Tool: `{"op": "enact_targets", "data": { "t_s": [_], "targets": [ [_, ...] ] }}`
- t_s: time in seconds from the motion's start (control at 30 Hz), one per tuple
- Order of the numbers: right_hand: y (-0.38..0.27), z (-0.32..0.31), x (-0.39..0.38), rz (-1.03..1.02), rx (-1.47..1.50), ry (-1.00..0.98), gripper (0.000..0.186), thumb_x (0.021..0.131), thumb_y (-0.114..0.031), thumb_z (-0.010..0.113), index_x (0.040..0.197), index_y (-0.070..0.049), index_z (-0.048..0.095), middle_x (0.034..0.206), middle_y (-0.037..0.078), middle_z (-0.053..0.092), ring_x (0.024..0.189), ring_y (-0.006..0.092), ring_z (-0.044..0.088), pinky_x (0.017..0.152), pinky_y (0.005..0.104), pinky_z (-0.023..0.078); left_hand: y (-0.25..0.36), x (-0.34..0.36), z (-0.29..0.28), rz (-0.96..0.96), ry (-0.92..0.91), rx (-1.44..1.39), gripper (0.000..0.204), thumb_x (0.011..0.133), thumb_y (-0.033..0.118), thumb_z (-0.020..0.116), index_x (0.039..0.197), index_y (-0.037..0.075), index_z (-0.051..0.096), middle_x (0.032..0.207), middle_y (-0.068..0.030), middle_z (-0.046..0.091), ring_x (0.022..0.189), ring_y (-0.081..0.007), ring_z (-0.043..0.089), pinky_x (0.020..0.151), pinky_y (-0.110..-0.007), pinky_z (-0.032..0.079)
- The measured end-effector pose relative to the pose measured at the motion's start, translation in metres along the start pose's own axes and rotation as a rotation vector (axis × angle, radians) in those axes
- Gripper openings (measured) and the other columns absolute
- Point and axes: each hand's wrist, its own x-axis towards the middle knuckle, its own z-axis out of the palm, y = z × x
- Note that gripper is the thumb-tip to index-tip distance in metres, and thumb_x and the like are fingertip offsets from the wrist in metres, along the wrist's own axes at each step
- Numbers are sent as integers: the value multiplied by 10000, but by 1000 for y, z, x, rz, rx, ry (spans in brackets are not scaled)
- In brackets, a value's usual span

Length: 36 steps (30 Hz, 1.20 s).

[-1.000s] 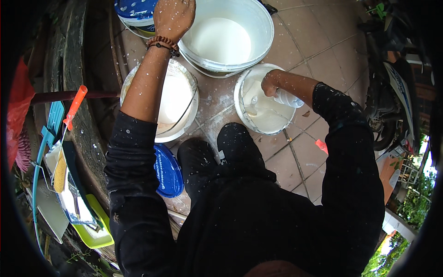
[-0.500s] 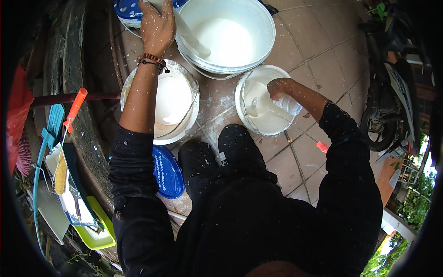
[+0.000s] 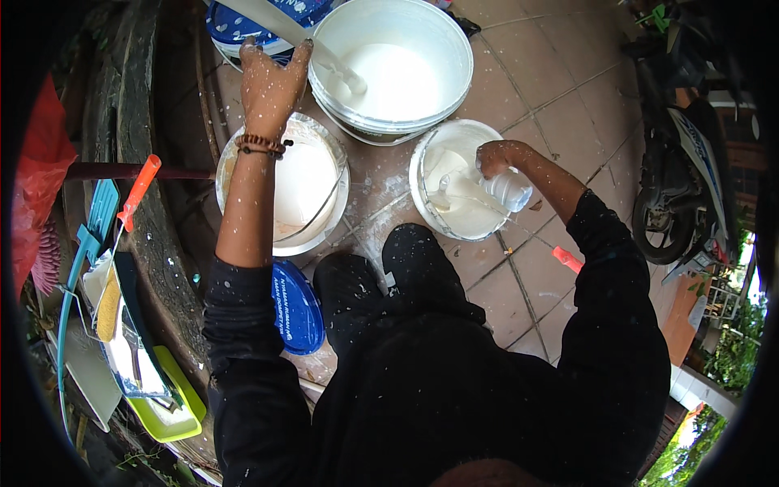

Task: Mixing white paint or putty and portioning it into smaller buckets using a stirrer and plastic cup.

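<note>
My right hand (image 3: 497,157) is closed around a clear, ribbed plastic bottle (image 3: 510,191) over the right-hand bucket (image 3: 416,166), which holds creamy white paint. The bottle is tilted, and its far end is hard to make out against the paint. My left hand (image 3: 274,85) has its thumb and fingers apart, beside a long pale stick (image 3: 280,19). That stick leans on the rim of the large white bucket (image 3: 464,69), its coated tip above or in the white paint. Below my left wrist is another white bucket (image 3: 339,207) with a wire handle and white paint inside.
A blue lid (image 3: 296,312) lies by my left leg; a blue-lidded bucket (image 3: 217,32) stands far left. A red handle (image 3: 566,260) sticks out right of the right-hand bucket. At left are an orange-handled roller (image 3: 105,307) and green tray (image 3: 191,418); a motorbike (image 3: 690,178) stands right.
My left hand has come back toward me and its fingers have spread off the stick, which still leans in the large bucket. The bottle in my right hand has tilted and shows more.
</note>
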Motion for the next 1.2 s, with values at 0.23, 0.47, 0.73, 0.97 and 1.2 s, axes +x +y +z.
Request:
{"op": "enact_targets", "data": {
  "t_s": [0.23,0.47,0.73,0.97,1.2],
  "targets": [
    [7,12,-8,44,51,76,344,714,-220,681,931,43,731,980,235,708,890,369,674,818,450,528,12,-190,-34,43,-61,-838,325,976,59,584,1274,-56,525,917,-77,630,802,-129,598,711,-284,501],
    [54,52,20,-139,5,295,318,736,-252,653,853,37,716,943,249,690,866,376,666,813,458,519,-105,-338,1,-253,-367,-275,262,1009,238,547,1065,11,665,782,-173,666,710,-303,659,680,-390,514],
    [6,42,-53,34,113,449,257,786,-225,630,912,-11,697,948,233,678,900,389,647,850,453,512,-140,-364,23,-273,-439,-193,342,1013,334,517,1059,35,676,951,-221,702,882,-423,668,788,-478,509],
    [-27,72,-126,39,279,748,221,810,-145,630,983,-17,678,1045,203,668,999,375,636,912,448,511,-181,-383,57,-271,-465,55,546,991,504,467,1100,15,683,988,-272,689,936,-453,646,874,-513,481],
    [-36,112,-169,-11,257,1156,264,776,-35,670,1037,2,651,1105,187,642,1057,383,613,950,430,502,-191,-378,65,-304,-395,-36,515,988,496,475,1067,34,687,943,-272,687,889,-469,647,795,-529,502]
  ]
}}
